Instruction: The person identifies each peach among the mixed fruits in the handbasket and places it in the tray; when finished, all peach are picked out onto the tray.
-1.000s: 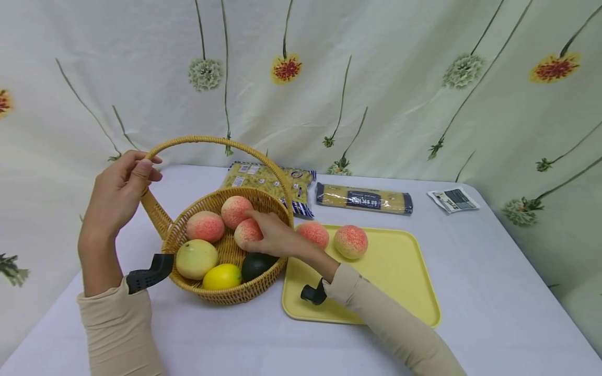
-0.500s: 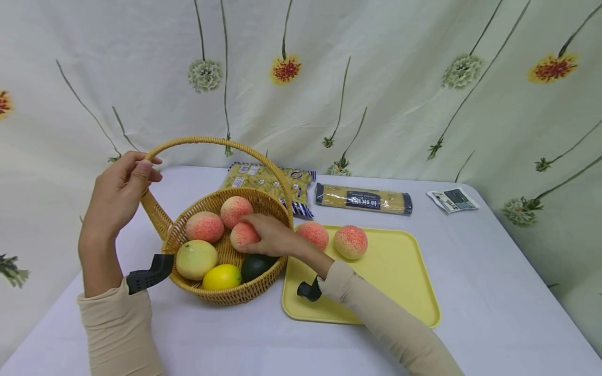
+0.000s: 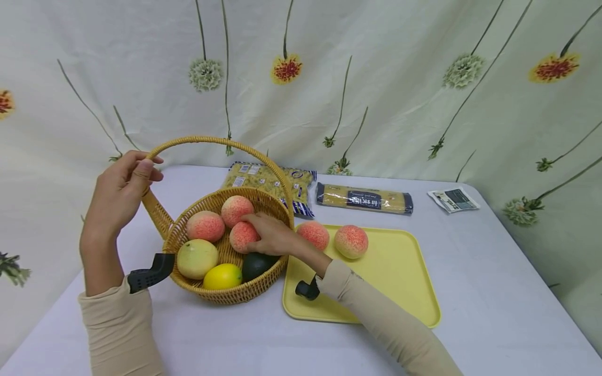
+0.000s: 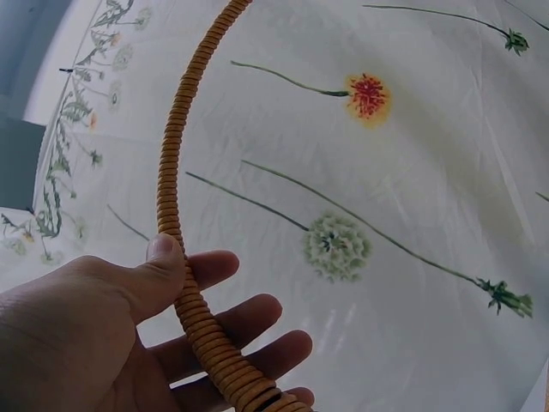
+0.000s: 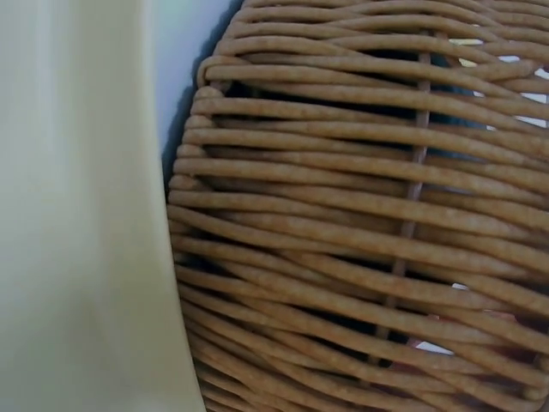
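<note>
A wicker basket (image 3: 230,296) with a tall arched handle (image 3: 216,140) stands on the table. My left hand (image 3: 117,190) pinches the handle's left side between thumb and fingers, which the left wrist view shows up close. Inside the basket, my right hand (image 3: 271,235) holds a peach (image 3: 242,237) between thumb and fingers. Two other peaches lie just behind it, one pinker peach (image 3: 205,226) and one at the back (image 3: 236,211). A pale yellow-green round fruit (image 3: 197,259), a lemon (image 3: 223,277) and a dark avocado-like fruit (image 3: 256,267) lie along the near side.
Right of the basket, touching or nearly so, is a yellow tray (image 3: 400,282) bearing two peaches (image 3: 351,242). Behind them lie a pasta bag (image 3: 263,177), a spaghetti pack (image 3: 364,199) and a small white sachet (image 3: 453,200). A floral curtain (image 3: 395,104) hangs at the back.
My right hand and the peach in it have shifted slightly left and toward me inside the basket. The left hand and the basket stay put.
</note>
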Available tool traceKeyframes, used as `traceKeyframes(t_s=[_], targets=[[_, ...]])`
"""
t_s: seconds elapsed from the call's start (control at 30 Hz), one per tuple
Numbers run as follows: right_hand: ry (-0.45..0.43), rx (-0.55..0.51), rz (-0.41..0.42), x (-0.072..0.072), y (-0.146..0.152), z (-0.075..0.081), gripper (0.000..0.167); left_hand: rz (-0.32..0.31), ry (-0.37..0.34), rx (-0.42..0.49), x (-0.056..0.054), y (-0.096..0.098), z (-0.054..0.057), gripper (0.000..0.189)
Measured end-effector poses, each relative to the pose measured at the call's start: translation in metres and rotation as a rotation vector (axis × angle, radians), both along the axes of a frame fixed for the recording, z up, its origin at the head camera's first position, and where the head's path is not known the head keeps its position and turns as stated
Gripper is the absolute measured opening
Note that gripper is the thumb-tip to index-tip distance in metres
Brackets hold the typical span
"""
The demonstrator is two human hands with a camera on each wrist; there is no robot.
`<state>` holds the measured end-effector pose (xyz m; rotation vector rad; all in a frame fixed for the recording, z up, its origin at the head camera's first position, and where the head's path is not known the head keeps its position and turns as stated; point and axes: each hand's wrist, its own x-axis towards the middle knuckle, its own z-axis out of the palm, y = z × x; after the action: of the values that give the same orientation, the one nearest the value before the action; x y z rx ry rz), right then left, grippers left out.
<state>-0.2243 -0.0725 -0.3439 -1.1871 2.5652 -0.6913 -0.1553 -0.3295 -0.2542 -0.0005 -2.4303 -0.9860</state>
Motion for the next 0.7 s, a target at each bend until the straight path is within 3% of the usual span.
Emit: traceKeyframes(t_s=[0.33, 0.7], targets=[[-0.064, -0.092, 0.0, -0.0013, 0.0028, -0.0002, 0.069, 0.001, -0.01, 0.001, 0.0008, 0.0011, 0.0018, 0.039], [-0.049, -0.152, 0.033, -0.0015, 0.0072, -0.0007, 0.07, 0.001, -0.007, 0.001, 0.0, 0.0011, 0.0015, 0.038]])
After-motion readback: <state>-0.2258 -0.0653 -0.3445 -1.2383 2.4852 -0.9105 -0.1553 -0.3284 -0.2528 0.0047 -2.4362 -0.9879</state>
